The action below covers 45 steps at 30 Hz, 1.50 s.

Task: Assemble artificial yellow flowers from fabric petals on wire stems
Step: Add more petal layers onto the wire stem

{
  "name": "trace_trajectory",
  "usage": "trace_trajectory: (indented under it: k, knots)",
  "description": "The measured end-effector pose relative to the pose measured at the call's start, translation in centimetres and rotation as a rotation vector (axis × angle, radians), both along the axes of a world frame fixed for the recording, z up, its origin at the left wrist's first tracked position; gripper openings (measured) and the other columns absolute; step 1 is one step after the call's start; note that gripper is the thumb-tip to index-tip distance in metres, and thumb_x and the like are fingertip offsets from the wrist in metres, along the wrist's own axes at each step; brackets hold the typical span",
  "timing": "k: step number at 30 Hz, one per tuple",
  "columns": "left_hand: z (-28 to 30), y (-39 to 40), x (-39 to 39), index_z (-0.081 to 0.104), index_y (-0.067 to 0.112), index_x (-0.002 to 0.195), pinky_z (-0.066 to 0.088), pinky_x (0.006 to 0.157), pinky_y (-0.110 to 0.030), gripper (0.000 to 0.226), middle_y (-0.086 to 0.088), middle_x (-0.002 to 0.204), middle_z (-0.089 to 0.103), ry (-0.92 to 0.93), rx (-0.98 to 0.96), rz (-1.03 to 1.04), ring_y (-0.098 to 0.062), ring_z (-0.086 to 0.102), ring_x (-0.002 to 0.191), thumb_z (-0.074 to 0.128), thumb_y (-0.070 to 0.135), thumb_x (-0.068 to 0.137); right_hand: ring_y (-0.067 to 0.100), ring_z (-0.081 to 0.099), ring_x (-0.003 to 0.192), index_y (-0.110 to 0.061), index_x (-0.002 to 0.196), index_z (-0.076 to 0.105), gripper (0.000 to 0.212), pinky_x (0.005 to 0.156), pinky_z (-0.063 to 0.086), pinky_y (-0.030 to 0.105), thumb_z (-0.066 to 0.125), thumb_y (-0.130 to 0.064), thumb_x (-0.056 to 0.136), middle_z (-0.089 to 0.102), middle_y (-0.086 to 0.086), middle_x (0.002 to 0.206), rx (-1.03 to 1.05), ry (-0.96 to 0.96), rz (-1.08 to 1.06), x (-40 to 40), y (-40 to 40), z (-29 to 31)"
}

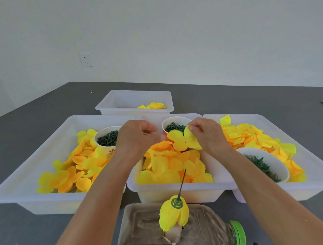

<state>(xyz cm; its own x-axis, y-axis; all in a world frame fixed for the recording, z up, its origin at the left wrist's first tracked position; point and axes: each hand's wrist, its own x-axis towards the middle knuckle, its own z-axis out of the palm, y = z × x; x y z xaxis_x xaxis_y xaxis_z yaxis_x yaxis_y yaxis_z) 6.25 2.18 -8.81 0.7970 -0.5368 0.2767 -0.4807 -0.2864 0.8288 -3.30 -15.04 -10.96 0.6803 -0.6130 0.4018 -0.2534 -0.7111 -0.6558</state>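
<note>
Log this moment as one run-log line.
right hand: pinches petal piece | left hand: curled, empty | stem: upright, bud on it

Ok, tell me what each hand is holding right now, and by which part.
The right hand pinches a yellow petal piece by its upper edge, above the middle tray. The left hand has curled fingers, but whether its grip holds anything cannot be told.

My left hand [137, 137] and right hand [207, 133] are bare, forearms uncovered, no sleeves, gloves or rings visible.
</note>
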Motion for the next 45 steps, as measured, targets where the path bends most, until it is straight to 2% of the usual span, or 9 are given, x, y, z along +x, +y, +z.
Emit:
trace_trajectory:
  k: [3,8,12,15,21,29,32,38,45]
  knots:
    - [0.6,-0.8,-0.4,0.066,0.022,0.111,0.045,0.073,-0.024,0.053,0.007,0.105,0.064,-0.008,0.060,-0.107,-0.009,0.058,0.092,0.085,0.030,0.063,0.031,0.059,0.086,-0.004,0.092,0.068,0.018,0.083,0.050,0.049,0.051,-0.009,0.093,0.064,0.008,0.087,0.215,-0.110,0.052,-0.7,0.0,1.1]
    - [1.4,-2.0,-0.9,0.043,0.024,0.137,0.047,0.093,-0.039,0.086,-0.003,0.126,0.053,0.085,0.038,-0.172,-0.017,0.049,0.117,0.086,0.021,0.063,0.023,0.053,0.075,-0.013,0.087,0.066,0.019,0.069,0.048,0.037,0.049,-0.011,0.096,0.061,0.009,0.079,0.472,-0.242,0.195,-1.6,1.2,2.5]
    - [1.9,-1.9,-1.2,0.056,0.010,0.123,0.056,0.074,-0.033,0.057,-0.013,0.104,0.069,0.527,-0.132,-0.285,-0.024,0.067,0.093,0.078,0.007,0.071,0.020,0.055,0.072,-0.013,0.089,0.067,0.019,0.062,0.048,0.030,0.049,-0.013,0.096,0.061,0.007,0.078,0.631,-0.303,0.278,-2.1,2.3,3.2]
    - [1.8,-1.5,-1.6,0.067,0.004,0.094,0.057,0.057,-0.026,0.021,-0.008,0.078,0.073,0.748,-0.273,-0.391,-0.017,0.071,0.066,0.068,0.000,0.074,0.022,0.060,0.073,-0.018,0.086,0.070,0.020,0.073,0.052,0.046,0.052,-0.018,0.095,0.065,0.004,0.077,0.723,-0.307,0.281,-2.4,3.0,3.4]
    - [2.3,0.2,-2.1,0.068,0.009,0.088,0.057,0.057,-0.027,0.018,-0.004,0.075,0.073,0.736,-0.387,-0.325,-0.016,0.070,0.065,0.068,0.008,0.070,0.021,0.069,0.076,-0.013,0.102,0.068,0.034,0.062,0.057,0.032,0.068,-0.022,0.069,0.073,0.007,0.089,0.957,-0.341,0.457,-4.3,4.3,4.0]
    - [4.3,3.3,-4.6,0.067,0.007,0.084,0.057,0.059,-0.031,0.021,-0.009,0.078,0.072,0.734,-0.414,-0.426,-0.021,0.069,0.063,0.065,0.012,0.063,0.020,0.069,0.072,-0.007,0.102,0.068,0.035,0.058,0.057,0.029,0.065,-0.015,0.068,0.070,0.012,0.090,1.052,-0.369,0.549,-6.5,7.1,6.1]
    - [5.0,4.2,-5.8,0.066,0.007,0.084,0.058,0.056,-0.028,0.020,-0.010,0.076,0.072,0.727,-0.430,-0.425,-0.020,0.069,0.062,0.064,0.012,0.065,0.021,0.067,0.072,-0.011,0.093,0.071,0.034,0.065,0.057,0.031,0.072,-0.022,0.061,0.070,0.011,0.090,1.036,-0.319,0.607,-7.5,8.3,6.8]
    - [5.9,5.4,-7.8,0.068,0.007,0.093,0.055,0.051,-0.023,0.035,-0.006,0.076,0.073,0.708,-0.425,-0.437,-0.015,0.067,0.057,0.066,0.016,0.059,0.011,0.060,0.050,-0.014,0.084,0.070,0.029,0.048,0.052,0.020,0.071,-0.013,0.056,0.070,0.002,0.071,1.048,-0.303,0.575,-9.0,10.2,7.7]
    - [5.6,6.4,-9.0,0.071,0.007,0.085,0.057,0.052,-0.031,0.036,-0.010,0.078,0.074,0.680,-0.384,-0.433,-0.021,0.070,0.062,0.072,0.014,0.050,0.018,0.065,0.069,-0.014,0.078,0.075,0.035,0.057,0.055,0.027,0.075,-0.032,0.049,0.072,0.007,0.083,0.939,-0.162,0.530,-10.3,11.0,7.4]
